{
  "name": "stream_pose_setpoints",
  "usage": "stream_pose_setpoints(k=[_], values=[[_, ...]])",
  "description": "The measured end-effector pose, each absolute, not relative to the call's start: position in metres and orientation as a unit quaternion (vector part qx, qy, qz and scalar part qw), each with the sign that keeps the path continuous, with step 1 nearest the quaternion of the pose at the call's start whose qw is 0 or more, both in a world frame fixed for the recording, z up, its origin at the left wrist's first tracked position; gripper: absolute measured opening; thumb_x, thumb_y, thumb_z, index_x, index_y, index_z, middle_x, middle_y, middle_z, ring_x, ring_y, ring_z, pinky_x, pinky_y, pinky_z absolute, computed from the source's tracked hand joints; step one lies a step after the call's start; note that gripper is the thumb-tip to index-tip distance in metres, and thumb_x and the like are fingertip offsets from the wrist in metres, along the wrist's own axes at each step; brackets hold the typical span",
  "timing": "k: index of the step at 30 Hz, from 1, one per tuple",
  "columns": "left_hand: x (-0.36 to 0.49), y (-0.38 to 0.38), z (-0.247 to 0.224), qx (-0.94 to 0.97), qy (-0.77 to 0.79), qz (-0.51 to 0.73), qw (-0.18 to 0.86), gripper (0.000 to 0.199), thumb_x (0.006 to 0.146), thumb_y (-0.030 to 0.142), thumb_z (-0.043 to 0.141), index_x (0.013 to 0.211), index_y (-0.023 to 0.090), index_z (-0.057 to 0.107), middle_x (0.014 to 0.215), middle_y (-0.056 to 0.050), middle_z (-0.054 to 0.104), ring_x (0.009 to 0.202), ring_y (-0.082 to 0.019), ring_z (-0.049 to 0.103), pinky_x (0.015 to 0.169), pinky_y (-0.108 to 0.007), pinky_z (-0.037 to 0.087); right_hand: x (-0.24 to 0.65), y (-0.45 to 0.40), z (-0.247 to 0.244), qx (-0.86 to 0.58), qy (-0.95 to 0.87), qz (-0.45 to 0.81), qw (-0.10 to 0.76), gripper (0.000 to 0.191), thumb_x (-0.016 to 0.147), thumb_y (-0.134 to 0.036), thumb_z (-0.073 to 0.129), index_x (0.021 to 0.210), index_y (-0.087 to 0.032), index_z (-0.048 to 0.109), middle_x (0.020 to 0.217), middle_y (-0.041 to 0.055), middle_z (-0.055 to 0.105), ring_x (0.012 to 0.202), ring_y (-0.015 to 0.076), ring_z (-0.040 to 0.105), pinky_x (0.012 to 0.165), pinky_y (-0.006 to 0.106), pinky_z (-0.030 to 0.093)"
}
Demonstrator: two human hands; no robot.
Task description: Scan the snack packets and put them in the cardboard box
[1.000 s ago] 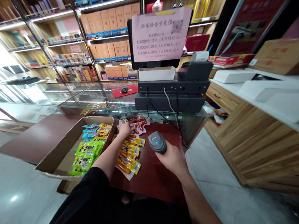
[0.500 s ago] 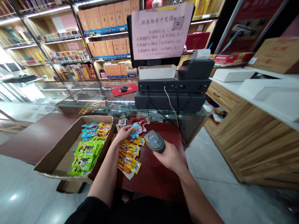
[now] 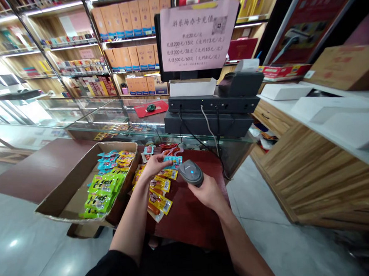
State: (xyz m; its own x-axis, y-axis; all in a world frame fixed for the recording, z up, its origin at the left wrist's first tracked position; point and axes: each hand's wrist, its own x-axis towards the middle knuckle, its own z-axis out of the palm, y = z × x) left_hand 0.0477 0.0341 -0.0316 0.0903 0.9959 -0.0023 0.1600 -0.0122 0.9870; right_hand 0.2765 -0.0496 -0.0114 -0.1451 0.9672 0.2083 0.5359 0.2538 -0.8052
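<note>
My left hand pinches a small blue snack packet above the dark red table. In my right hand is a grey barcode scanner with a blue light on top, its head close to the packet's right end. Yellow snack packets lie in a row beneath and in front of my left hand. Behind it are red-brown snacks in clear wrap and a small light-blue and white packet. To the left, a cardboard box holds green packets, blue packets and a few yellow ones.
A glass counter borders the table's far side, bearing a black cash drawer, a monitor with a pink price sign and a mouse. Cables hang down at the table's back right. A wooden cabinet stands on the right.
The blue packet has turned from tilted to nearly level and lies more to the right, closer to the scanner. My right hand has barely moved. The view has shifted slightly.
</note>
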Motion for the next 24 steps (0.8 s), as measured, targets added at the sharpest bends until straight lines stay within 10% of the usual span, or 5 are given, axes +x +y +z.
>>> stream_pose_setpoints(k=[15, 24], values=[[0.047, 0.026, -0.015, 0.585, 0.516, 0.425, 0.459, 0.035, 0.062, 0.042, 0.079, 0.077, 0.012, 0.07, 0.073, -0.004, 0.07, 0.066, -0.014, 0.063, 0.064, -0.024, 0.047, 0.278, -0.052, -0.008, -0.541, -0.702, 0.289, 0.362, 0.03, 0.075, -0.027, 0.064, 0.104, -0.019, 0.068, 0.102, 0.0085, 0.075, 0.098, 0.0254, 0.07, 0.079, 0.029, 0.052], [-0.059, -0.002, 0.073, 0.595, 0.619, 0.417, 0.299, 0.037, 0.062, 0.045, 0.079, 0.078, 0.012, 0.075, 0.065, 0.0, 0.068, 0.06, -0.013, 0.061, 0.055, -0.02, 0.044, 0.225, -0.038, 0.017, -0.476, -0.769, 0.292, 0.311, 0.029, 0.075, -0.029, 0.065, 0.103, -0.02, 0.067, 0.098, 0.0095, 0.076, 0.099, 0.0287, 0.07, 0.076, 0.03, 0.052]])
